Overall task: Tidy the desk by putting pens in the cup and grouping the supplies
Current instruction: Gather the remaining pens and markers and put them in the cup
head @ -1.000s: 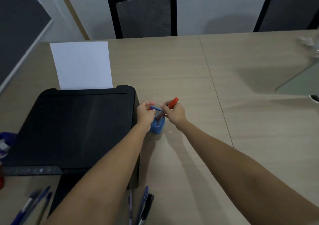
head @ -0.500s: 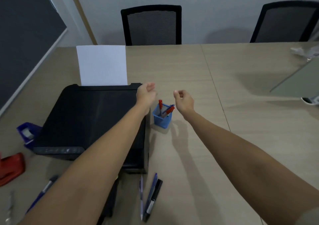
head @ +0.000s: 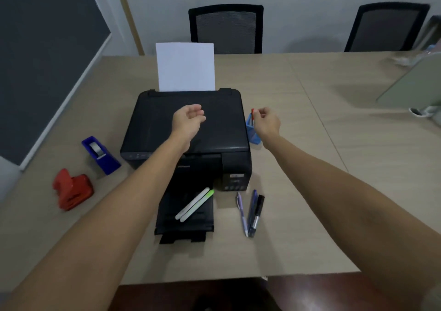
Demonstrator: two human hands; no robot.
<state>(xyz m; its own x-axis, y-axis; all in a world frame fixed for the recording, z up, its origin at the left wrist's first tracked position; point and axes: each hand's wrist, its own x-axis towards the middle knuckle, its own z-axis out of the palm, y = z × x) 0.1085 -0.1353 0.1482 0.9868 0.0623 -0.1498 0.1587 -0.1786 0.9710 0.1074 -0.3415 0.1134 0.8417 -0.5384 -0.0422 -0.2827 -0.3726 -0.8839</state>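
Observation:
A small blue pen cup [head: 253, 136] stands just right of the black printer [head: 186, 129], with a red-tipped pen [head: 252, 113] sticking out; my right hand [head: 267, 122] hovers in front of it, fingers loosely curled and empty. My left hand [head: 189, 120] floats over the printer lid, open and empty. Three pens [head: 251, 211] lie side by side on the desk near the printer's front right. Two highlighters [head: 194, 204] rest on the printer's output tray. A blue tape dispenser [head: 100, 154] and a red hole punch [head: 71, 190] sit at the left.
A white sheet [head: 185, 66] stands in the printer's rear feed. Two black chairs [head: 226, 28] face the far side of the desk. A grey-green object [head: 415, 81] leans at the right edge. The desk's front edge [head: 238, 278] is close to me.
Both hands let go of the pens into the cup and drew back, empty. My view pulled back, so the tray, highlighters, tape dispenser and hole punch came into sight.

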